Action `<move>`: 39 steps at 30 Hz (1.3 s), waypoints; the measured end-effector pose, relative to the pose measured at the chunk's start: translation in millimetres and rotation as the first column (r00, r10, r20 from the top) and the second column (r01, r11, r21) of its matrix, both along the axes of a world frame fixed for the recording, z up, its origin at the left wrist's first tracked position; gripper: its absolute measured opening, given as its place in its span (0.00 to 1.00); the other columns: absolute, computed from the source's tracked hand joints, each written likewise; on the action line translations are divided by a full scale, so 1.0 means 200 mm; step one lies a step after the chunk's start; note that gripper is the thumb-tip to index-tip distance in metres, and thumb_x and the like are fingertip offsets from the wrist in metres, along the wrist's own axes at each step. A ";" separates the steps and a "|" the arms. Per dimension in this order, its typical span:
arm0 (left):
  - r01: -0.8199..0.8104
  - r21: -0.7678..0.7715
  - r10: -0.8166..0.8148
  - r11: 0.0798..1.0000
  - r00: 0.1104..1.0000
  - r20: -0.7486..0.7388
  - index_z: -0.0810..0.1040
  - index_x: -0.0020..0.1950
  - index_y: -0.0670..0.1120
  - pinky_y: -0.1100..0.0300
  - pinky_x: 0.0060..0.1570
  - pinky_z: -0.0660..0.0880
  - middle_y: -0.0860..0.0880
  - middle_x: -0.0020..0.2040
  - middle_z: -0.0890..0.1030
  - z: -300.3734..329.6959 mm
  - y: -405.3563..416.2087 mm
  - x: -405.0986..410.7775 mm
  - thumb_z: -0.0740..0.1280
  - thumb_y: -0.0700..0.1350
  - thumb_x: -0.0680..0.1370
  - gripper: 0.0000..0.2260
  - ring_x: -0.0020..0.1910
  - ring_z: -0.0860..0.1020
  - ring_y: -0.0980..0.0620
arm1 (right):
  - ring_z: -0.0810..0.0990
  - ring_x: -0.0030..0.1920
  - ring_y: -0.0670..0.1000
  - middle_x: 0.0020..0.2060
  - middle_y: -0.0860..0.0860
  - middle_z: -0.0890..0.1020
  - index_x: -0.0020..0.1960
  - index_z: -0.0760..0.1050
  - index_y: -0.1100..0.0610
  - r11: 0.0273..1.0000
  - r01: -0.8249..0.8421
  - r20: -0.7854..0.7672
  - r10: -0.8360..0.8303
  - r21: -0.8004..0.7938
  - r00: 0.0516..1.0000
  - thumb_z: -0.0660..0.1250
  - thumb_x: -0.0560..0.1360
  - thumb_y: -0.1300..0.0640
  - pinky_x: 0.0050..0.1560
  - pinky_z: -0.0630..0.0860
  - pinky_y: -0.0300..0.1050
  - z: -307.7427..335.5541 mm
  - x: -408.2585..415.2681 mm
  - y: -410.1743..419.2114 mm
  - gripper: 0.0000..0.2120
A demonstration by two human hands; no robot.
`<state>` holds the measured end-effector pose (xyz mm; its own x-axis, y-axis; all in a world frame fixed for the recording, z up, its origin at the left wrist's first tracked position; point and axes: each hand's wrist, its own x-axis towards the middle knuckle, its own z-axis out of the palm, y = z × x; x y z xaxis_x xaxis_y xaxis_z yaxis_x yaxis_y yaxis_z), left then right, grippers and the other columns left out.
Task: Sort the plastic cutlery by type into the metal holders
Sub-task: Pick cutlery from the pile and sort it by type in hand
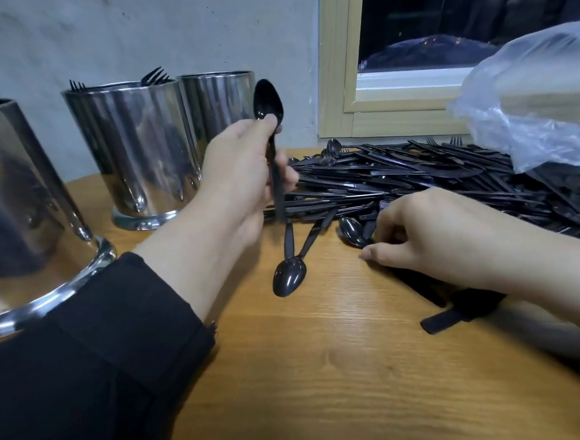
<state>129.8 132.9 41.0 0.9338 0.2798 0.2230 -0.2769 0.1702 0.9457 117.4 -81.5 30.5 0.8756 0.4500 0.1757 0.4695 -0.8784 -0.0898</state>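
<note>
Holding a glossy black plastic spoon (pixel 269 118) upright, bowl up, the left hand (pixel 241 175) grasps its handle above the worktop (pixel 292 374). The right hand (pixel 430 234), fingers curled, rests at the cutlery pile (pixel 415 173); whether it grasps anything, I cannot tell.

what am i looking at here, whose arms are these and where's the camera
There is no machine here. One camera worn on a person's head looks down at their own two hands. The left hand holds a black plastic spoon upright. The right hand rests at the edge of a big pile of black cutlery on the wooden table. Three metal holders stand to the left: the nearest with dark pieces I cannot identify, the middle one with forks, and a third behind. A clear plastic bag lies on the right.
</note>
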 end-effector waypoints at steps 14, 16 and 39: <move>0.092 0.233 -0.070 0.968 0.992 -0.101 0.82 0.57 0.45 0.63 0.25 0.61 0.52 0.32 0.69 -0.02 -0.06 -0.03 0.61 0.49 0.86 0.12 0.26 0.63 0.55 | 0.67 0.23 0.42 0.24 0.48 0.75 0.37 0.78 0.55 0.730 -0.066 0.016 0.075 0.680 0.997 0.70 0.76 0.44 0.26 0.63 0.33 0.03 -0.01 0.02 0.16; 0.166 0.258 -0.137 0.952 0.982 -0.126 0.81 0.60 0.45 0.63 0.26 0.60 0.53 0.33 0.68 -0.02 -0.08 -0.05 0.59 0.48 0.87 0.13 0.27 0.62 0.56 | 0.68 0.24 0.41 0.26 0.50 0.77 0.38 0.79 0.55 0.654 -0.077 0.045 0.065 0.752 0.997 0.69 0.77 0.46 0.27 0.64 0.30 0.04 -0.01 0.02 0.15; -0.062 0.517 -0.005 0.854 0.992 0.127 0.83 0.56 0.54 0.59 0.31 0.64 0.60 0.28 0.72 -0.01 -0.08 -0.03 0.59 0.52 0.86 0.13 0.25 0.69 0.62 | 0.79 0.45 0.39 0.44 0.40 0.82 0.52 0.82 0.50 0.786 -0.448 0.241 0.379 0.425 0.893 0.69 0.79 0.52 0.48 0.73 0.33 -0.04 -0.03 0.09 0.05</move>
